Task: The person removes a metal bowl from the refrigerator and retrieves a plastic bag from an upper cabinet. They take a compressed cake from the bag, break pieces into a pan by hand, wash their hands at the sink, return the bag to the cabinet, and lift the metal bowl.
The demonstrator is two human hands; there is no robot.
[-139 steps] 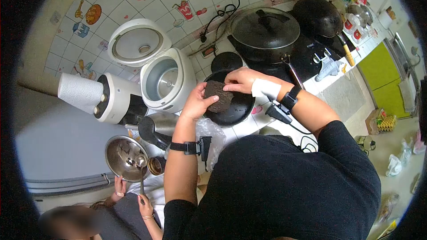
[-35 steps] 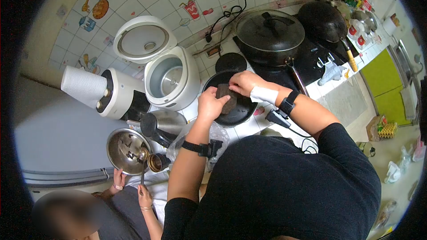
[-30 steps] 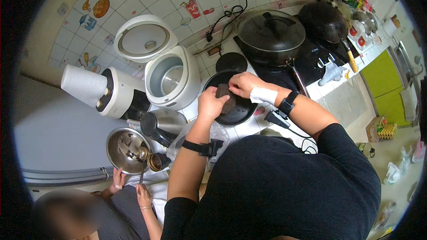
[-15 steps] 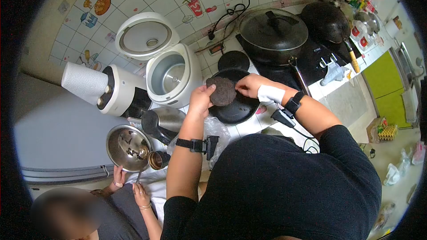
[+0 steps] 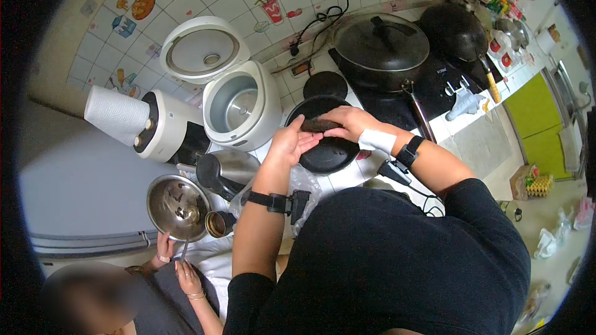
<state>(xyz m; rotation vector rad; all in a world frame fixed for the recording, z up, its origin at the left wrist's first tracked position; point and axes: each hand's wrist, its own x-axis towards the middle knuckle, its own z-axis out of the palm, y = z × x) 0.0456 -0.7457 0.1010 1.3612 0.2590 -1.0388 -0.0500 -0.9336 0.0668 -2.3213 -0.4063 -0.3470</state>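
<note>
Between my two hands, above a black round pan [image 5: 332, 160], is a dark brown, flat, round patty [image 5: 316, 126]. It shows nearly edge-on. My left hand [image 5: 289, 144] grips its left side, thumb on the edge and fingers stretched out underneath. Curved over the far and right side, my right hand [image 5: 351, 123] holds it too, partly hiding it. A white wrap and a black strap are on my right wrist; another black strap is on my left forearm.
An open rice cooker [image 5: 242, 105], a kettle [image 5: 230, 170] and a plastic bag [image 5: 304, 186] stand left of the pan. A lidded pan [image 5: 382, 49] and a wok [image 5: 456, 31] are at the back right. At lower left, another person's hands hold a metal bowl [image 5: 162, 211] and a utensil.
The patty has tipped from face-on to nearly edge-on. My right hand has moved left over it, and my left fingers have straightened beneath it. The other person's utensil hand has shifted left.
</note>
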